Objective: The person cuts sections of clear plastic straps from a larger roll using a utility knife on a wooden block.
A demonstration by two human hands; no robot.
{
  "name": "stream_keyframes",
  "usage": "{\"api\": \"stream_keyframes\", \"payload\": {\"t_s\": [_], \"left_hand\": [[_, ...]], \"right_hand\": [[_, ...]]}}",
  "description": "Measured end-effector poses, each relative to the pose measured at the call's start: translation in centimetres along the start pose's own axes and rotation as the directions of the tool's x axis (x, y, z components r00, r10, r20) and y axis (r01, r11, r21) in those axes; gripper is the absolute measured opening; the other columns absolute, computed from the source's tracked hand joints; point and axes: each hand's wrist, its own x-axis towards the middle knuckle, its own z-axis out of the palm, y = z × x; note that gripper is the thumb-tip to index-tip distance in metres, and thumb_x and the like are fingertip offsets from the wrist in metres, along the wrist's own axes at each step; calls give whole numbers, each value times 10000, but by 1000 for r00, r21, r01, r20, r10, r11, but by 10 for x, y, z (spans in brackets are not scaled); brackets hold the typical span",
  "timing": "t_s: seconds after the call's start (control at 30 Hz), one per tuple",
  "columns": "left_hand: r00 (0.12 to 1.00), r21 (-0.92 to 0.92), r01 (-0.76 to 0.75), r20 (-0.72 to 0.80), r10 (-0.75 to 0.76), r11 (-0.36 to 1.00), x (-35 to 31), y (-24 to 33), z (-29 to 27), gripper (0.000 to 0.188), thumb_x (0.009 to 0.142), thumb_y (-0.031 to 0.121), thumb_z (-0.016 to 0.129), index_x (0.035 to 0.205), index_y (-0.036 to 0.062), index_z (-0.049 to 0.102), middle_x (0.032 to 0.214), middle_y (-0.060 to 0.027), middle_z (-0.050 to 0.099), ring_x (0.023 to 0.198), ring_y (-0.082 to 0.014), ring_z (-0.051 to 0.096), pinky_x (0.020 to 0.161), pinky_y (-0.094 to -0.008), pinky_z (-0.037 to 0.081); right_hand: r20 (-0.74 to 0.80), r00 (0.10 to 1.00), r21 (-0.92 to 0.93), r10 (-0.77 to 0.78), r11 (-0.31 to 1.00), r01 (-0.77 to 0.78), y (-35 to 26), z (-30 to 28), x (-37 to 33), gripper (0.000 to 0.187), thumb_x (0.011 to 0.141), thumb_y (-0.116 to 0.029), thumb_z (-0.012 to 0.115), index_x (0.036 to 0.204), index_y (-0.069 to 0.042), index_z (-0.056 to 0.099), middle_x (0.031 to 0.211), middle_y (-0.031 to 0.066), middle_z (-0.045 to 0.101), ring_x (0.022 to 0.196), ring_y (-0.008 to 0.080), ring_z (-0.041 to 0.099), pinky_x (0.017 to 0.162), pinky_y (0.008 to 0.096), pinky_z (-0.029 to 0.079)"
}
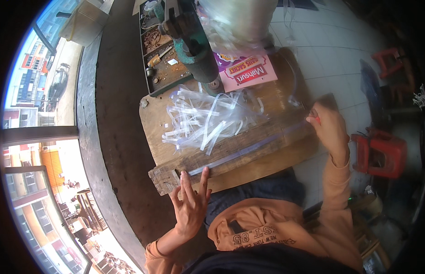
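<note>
A clear plastic strip lies stretched along a long wooden plank. My left hand reaches to the plank's left end. Its fingers are stretched out, with fingertips pressing on the strip beside a small block. Near the plank's right end, my right hand is closed around a small red object, whose kind I cannot make out. The strip runs toward that hand; whether they touch is unclear. Just beyond the plank, a tangled heap of similar clear strips rests on the wooden board.
Behind the heap stands a green machine post, next to a pink printed card. A shallow tray holds small parts and a yellow-handled tool. A large bundle of clear plastic sits at the back. Red stools stand at right.
</note>
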Motion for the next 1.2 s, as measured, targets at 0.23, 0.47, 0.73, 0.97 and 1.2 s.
{"api": "stream_keyframes", "payload": {"t_s": [0.23,0.47,0.73,0.97,1.2], "left_hand": [[1000,7,1,-12,-1,1000,0,-1,0,678,765,392,676,1370,198,440,1185,-248,509,1088,-224,503,847,-373,386],[999,-10,-16,-37,16,1000,2,-4,-2,671,771,348,681,1377,204,432,1211,-251,486,881,-191,563,824,-348,414],[999,2,-29,-17,29,1000,-2,-7,-1,704,764,324,687,1397,210,401,1233,-264,464,811,-177,587,836,-343,419],[998,7,-60,8,60,998,-1,-8,-3,709,763,309,689,1400,203,396,1246,-273,453,745,-170,590,846,-341,421],[998,-3,-61,19,61,998,-1,-7,-1,725,750,309,698,1399,189,396,1244,-273,456,741,-179,576,850,-335,420]], "right_hand": [[-323,938,-163,-122,984,72,-17,33,-23,245,733,-31,662,920,-61,508,939,60,521,664,269,608,567,378,480],[-354,900,-79,-255,967,243,-11,50,-40,242,727,88,591,963,34,579,1042,95,588,724,246,639,612,342,522],[-31,977,-275,-213,941,197,-40,24,-56,676,747,34,577,1375,-143,401,1215,268,532,543,301,632,506,337,518],[-35,981,-66,-192,980,189,-36,35,-59,846,701,63,541,1427,-298,299,1252,412,386,473,307,606,460,339,496],[-19,962,-179,-271,948,263,-31,35,-65,809,697,68,530,1398,-305,378,1292,382,379,410,254,561,414,320,465]]}}
